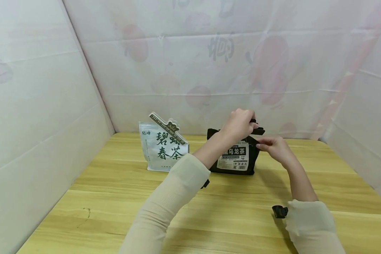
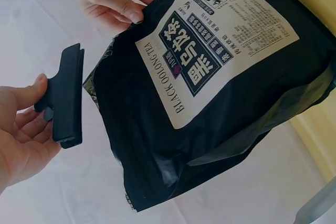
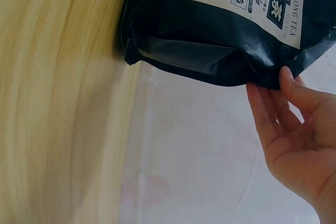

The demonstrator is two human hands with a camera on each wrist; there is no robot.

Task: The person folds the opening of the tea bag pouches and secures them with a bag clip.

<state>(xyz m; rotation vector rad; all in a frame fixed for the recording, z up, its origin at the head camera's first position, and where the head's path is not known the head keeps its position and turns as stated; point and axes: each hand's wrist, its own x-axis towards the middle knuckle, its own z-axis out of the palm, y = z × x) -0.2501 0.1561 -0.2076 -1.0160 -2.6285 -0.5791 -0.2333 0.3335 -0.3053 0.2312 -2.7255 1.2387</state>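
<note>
A black tea bag (image 1: 231, 170) with a pale label reading "Black Oolong Tea" stands upright at the back of the table. My left hand (image 1: 239, 123) pinches a black bag clip (image 2: 67, 97) by its handles. In the left wrist view the clip is apart from the bag's top edge, with a gap between them. My right hand (image 3: 307, 135) pinches the upper side edge of the tea bag (image 3: 189, 56) between thumb and fingers. To the left stands a white tea pouch (image 1: 160, 164), with a white ruler-patterned clip (image 1: 168, 128) slanting across its top right corner.
The wooden table (image 1: 114, 197) reaches up to a pale printed cloth (image 1: 177, 77) at the back, with more cloth on both sides. Black wrist devices (image 1: 280, 211) sit beside the sleeves. A dark mark (image 1: 88, 213) lies on the table at the front left.
</note>
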